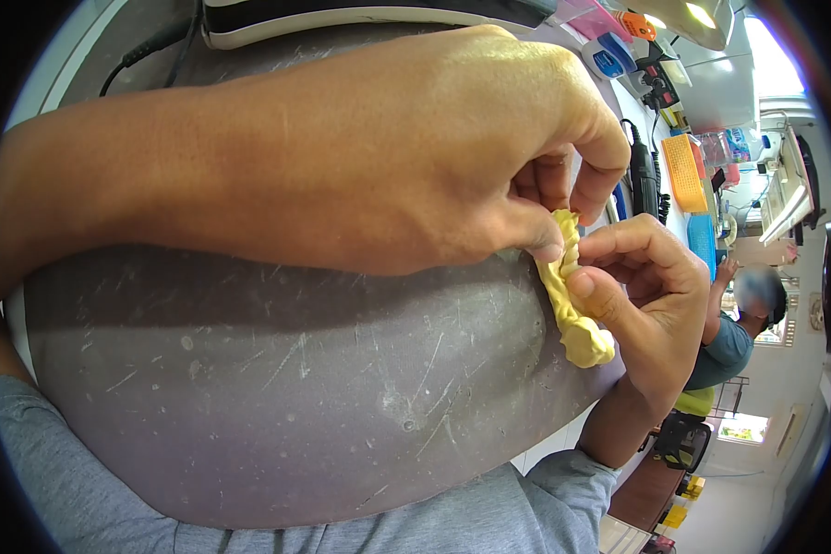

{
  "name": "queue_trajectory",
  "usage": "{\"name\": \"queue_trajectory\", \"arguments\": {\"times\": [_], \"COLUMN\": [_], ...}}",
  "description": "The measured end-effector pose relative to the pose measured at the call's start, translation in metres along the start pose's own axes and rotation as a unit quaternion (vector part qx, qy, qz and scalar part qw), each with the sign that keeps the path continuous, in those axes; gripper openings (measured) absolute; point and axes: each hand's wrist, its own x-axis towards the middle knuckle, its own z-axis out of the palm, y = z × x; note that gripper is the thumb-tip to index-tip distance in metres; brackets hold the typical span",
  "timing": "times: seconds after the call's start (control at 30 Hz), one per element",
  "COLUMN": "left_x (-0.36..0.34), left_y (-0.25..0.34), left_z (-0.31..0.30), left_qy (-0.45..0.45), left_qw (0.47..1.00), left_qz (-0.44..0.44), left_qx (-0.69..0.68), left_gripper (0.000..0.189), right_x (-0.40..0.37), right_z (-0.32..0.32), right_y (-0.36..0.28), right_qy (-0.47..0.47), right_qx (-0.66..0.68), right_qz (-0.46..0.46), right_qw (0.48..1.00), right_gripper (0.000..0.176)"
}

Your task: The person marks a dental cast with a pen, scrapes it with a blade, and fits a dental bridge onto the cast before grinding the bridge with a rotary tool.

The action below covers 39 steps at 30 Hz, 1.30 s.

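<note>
A lumpy yellow piece (561,301) is between my two hands. It looks like putty or wax, with ridged bumps along its length and a rounded end towards me. My left hand (415,157) reaches across from the left, back up, and its thumb and bent fingers pinch the piece's far end. From the lower right comes my right hand (660,291), its thumb and index finger closed on the middle of the piece. Both hands are above the scratched grey work surface (277,388). The left hand covers some of the far end.
A black-and-white device (369,14) with a cord lies along the top edge. A black handpiece (644,175), an orange basket (684,174), a blue basket (702,242) and a white-and-blue tub (609,57) are on the right. Another person (725,351) sits beyond.
</note>
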Motion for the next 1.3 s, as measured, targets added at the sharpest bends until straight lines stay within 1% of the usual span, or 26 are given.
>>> {"name": "queue_trajectory", "arguments": {"times": [0.07,0.2,0.27,0.37,0.5,0.57,0.6,0.67,0.7,0.73,0.77,0.8,0.9,1.0,1.07,1.1,1.17,1.3], "left_x": [0.001,0.002,0.003,0.004,0.006,0.007,0.009,0.013,0.014,0.015,0.015,0.014,0.015,0.014,0.014,0.014,0.014,0.015], "left_y": [-0.001,-0.004,-0.007,-0.011,-0.016,-0.016,-0.017,-0.016,-0.015,-0.015,-0.014,-0.013,-0.012,-0.010,-0.010,-0.011,-0.010,-0.007], "left_z": [-0.001,-0.001,0.000,0.002,0.003,0.005,0.006,0.009,0.010,0.011,0.011,0.011,0.011,0.010,0.011,0.011,0.011,0.010], "left_qy": [-0.001,0.001,0.004,0.008,0.013,0.014,0.001,-0.023,-0.035,-0.047,-0.046,-0.046,-0.047,-0.048,-0.052,-0.048,-0.044,-0.052], "left_qw": [1.000,1.000,0.999,0.999,0.997,0.997,0.998,0.997,0.995,0.993,0.993,0.993,0.993,0.993,0.993,0.994,0.994,0.993], "left_qz": [0.006,0.021,0.027,0.041,0.056,0.055,0.030,-0.020,-0.045,-0.070,-0.070,-0.070,-0.072,-0.078,-0.082,-0.078,-0.075,-0.091], "left_qx": [-0.014,0.004,0.018,0.035,0.054,0.052,0.059,0.072,0.079,0.086,0.086,0.080,0.076,0.072,0.064,0.063,0.062,0.058], "left_gripper": [0.012,0.012,0.012,0.013,0.013,0.014,0.013,0.012,0.012,0.013,0.013,0.013,0.012,0.013,0.013,0.013,0.014,0.014], "right_x": [-0.001,-0.003,-0.004,-0.005,-0.006,-0.007,-0.007,-0.008,-0.008,-0.009,-0.009,-0.009,-0.011,-0.011,-0.009,-0.008,-0.006,-0.005], "right_z": [0.002,0.006,0.006,0.006,0.010,0.012,0.012,0.012,0.013,0.013,0.013,0.013,0.014,0.014,0.013,0.012,0.009,0.010], "right_y": [-0.001,-0.005,-0.002,-0.001,-0.005,-0.003,-0.004,-0.007,-0.006,-0.003,-0.002,-0.003,-0.007,-0.008,-0.006,-0.006,-0.007,-0.007], "right_qy": [0.017,0.042,0.055,0.059,0.074,0.080,0.080,0.087,0.088,0.088,0.088,0.088,0.088,0.097,0.053,0.054,0.017,0.025], "right_qx": [0.007,0.004,-0.013,0.001,-0.024,-0.046,-0.046,-0.027,-0.028,-0.055,-0.081,-0.081,-0.079,-0.076,-0.098,-0.098,-0.149,-0.144], "right_qz": [0.011,0.035,0.005,0.019,0.005,-0.032,-0.032,0.003,0.003,-0.030,-0.062,-0.062,-0.041,-0.025,-0.039,-0.039,-0.055,-0.048], "right_qw": [1.000,0.998,0.998,0.998,0.997,0.995,0.995,0.996,0.996,0.994,0.991,0.991,0.992,0.992,0.993,0.993,0.987,0.988], "right_gripper": [0.018,0.016,0.014,0.014,0.013,0.013,0.013,0.013,0.013,0.013,0.013,0.013,0.012,0.016,0.024,0.024,0.025,0.021]}}
